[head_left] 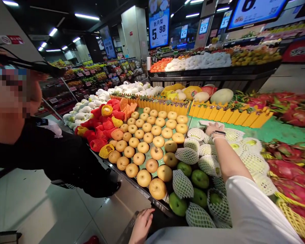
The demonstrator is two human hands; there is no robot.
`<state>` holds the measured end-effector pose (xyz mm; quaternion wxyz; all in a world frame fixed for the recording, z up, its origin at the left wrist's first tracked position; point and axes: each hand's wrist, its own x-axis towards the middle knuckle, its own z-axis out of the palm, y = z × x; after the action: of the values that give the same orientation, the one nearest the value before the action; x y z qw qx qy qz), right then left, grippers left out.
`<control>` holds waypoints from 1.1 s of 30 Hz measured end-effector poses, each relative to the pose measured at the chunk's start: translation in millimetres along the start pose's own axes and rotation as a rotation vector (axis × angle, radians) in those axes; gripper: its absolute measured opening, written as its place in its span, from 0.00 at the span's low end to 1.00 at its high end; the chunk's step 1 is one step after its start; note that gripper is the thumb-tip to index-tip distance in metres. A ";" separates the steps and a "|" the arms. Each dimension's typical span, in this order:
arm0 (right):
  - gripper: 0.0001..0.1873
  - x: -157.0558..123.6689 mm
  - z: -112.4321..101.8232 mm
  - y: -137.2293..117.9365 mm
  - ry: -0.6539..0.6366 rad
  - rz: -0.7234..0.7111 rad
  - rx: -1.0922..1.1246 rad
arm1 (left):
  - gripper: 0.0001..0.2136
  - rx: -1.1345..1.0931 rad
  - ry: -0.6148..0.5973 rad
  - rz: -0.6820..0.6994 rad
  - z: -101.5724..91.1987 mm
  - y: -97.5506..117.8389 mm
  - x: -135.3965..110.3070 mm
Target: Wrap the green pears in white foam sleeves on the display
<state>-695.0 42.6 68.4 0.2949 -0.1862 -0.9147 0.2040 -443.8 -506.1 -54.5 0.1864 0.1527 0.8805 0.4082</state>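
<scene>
Reaching right hand (pixel 215 129) palm-down onto netted fruit (pixel 234 135) at far side, grip unclear; left hand (pixel 141 225) open, empty, near stand edge (pixel 139 191). Risk: sleeve (pixel 254 210) pressing fruit, tan pears (pixel 143 178) rolling off edge.

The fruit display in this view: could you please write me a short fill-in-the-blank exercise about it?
The right hand has a ____ on its wrist. The sign above the unwrapped pears shows the price ____. The dragon fruit lie to the ____ of the hand.

Missing words: watch; 5.98; right.
</scene>
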 end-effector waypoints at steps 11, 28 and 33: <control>0.17 -115.8 -86.2 -62.2 0.044 -0.303 0.339 | 0.11 -0.129 0.269 0.476 -45.6 62.7 51.6; 0.16 -320.6 -141.8 -154.3 -0.315 -0.495 0.189 | 0.09 0.224 0.209 0.921 -35.5 172.1 86.6; 0.16 -342.8 -124.9 -163.3 -0.299 -0.420 0.102 | 0.04 0.148 0.251 0.892 -25.3 150.6 77.8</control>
<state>-394.7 -220.9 81.3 0.2014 0.0553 -0.9552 0.2096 -506.4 -396.7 61.6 -0.1267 0.4783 0.7714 0.4001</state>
